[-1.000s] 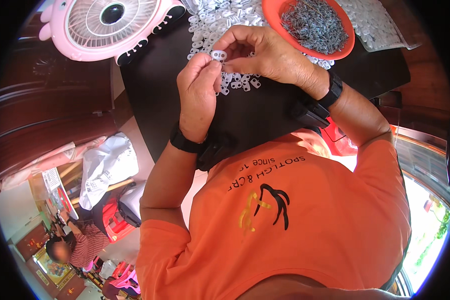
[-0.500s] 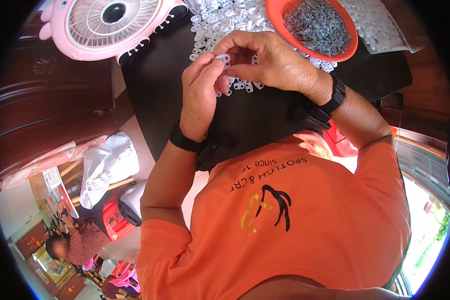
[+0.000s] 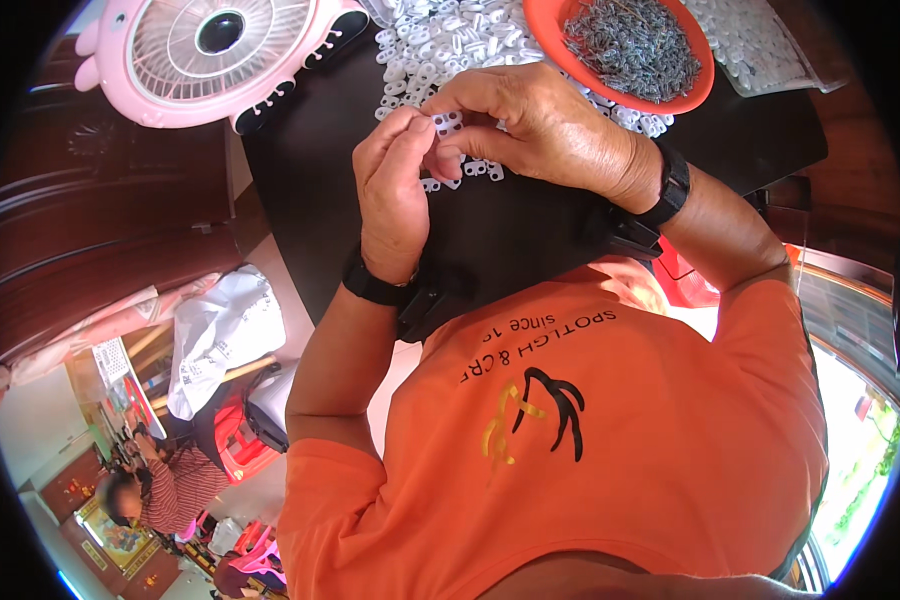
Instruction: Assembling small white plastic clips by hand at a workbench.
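My left hand [image 3: 396, 190] is raised over the dark table, its fingers closed at the tips. A small white plastic clip with two holes [image 3: 449, 121] shows at those fingertips, partly covered. My right hand [image 3: 542, 122] arches in from the right, thumb and forefinger bent in until they meet the left fingertips. Whatever its own fingertips pinch is hidden. Just beyond both hands spreads a heap of similar white clips [image 3: 450, 45], with several more lying below the fingers. An orange bowl [image 3: 705, 85] of small grey metal pieces [image 3: 635, 50] stands right of the heap.
A pink fan [image 3: 115, 75] stands at the far left. On the far right lies a clear bag of white pieces [image 3: 755, 50]. The dark table [image 3: 510, 240] ends close to my orange shirt. A white plastic bag [image 3: 220, 340] and another person [image 3: 175, 480] are at lower left.
Both hands have shifted slightly left and their fingers have closed in more. The white clip at the left fingertips is less plainly visible than before.
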